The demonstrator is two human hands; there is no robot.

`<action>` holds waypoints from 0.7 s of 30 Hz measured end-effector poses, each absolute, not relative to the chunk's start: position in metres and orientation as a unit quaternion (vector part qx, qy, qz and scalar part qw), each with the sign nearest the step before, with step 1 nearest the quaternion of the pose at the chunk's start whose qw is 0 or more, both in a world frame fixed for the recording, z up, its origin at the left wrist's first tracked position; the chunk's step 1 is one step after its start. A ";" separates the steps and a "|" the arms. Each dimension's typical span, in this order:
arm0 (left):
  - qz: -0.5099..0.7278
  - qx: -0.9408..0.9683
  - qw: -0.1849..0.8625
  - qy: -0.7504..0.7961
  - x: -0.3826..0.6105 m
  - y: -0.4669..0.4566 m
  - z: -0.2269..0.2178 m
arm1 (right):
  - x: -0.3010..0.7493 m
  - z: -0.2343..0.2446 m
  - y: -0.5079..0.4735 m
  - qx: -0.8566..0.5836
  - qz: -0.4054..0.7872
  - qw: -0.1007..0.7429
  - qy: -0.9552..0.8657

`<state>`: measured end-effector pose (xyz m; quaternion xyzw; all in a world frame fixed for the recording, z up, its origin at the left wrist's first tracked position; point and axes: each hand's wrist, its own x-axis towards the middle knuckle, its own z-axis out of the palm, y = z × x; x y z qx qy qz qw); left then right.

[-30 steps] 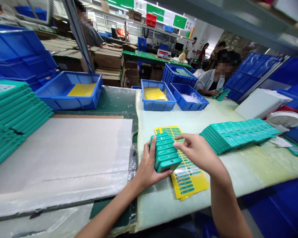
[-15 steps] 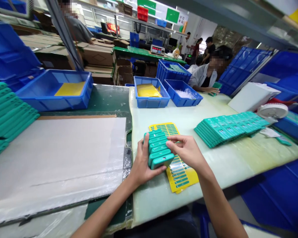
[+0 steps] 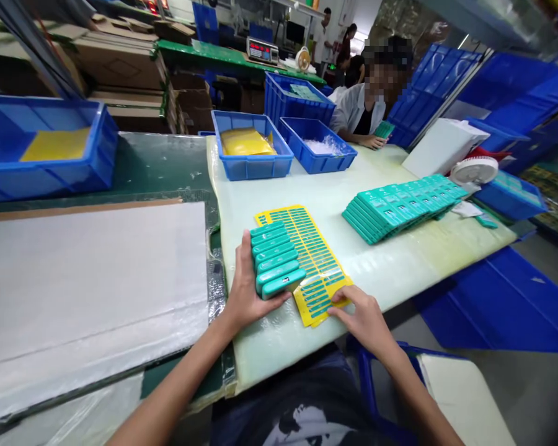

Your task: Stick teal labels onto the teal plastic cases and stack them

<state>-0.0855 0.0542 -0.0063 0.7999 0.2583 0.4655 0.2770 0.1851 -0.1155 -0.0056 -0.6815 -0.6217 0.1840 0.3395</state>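
My left hand (image 3: 248, 291) is wrapped around a row of several teal, round-edged boxes (image 3: 276, 257), pressed side by side with their narrow faces up. The end box nearest me has a small dark mark. Beside them lies a yellow sticker sheet (image 3: 314, 248) with columns of narrow teal stickers, a second sheet partly showing beneath it. At its lower right edge, my right hand (image 3: 360, 313) has thumb and forefinger pinched at a teal sticker. Whether that sticker is lifted is hidden by the fingertips.
Stacked teal boxes (image 3: 400, 207) stand at the right of the table. Blue bins (image 3: 255, 166) with yellow and clear contents sit at the back. A white board (image 3: 97, 285) lies at left. Across the table, a co-worker (image 3: 360, 114) holds a teal item.
My right hand has left the teal boxes and moved down to the sticker sheet's lower right edge. My left hand still holds the boxes. The camera view has tilted down and turned right.
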 end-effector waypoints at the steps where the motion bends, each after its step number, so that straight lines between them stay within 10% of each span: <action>1: 0.466 0.799 0.277 0.262 -0.085 0.054 -0.007 | 0.183 -0.009 -0.116 -0.674 0.168 0.343 -0.633; 21: 0.457 0.785 0.321 0.267 -0.091 0.055 -0.013 | 0.177 -0.030 -0.120 -0.596 0.096 0.334 -0.724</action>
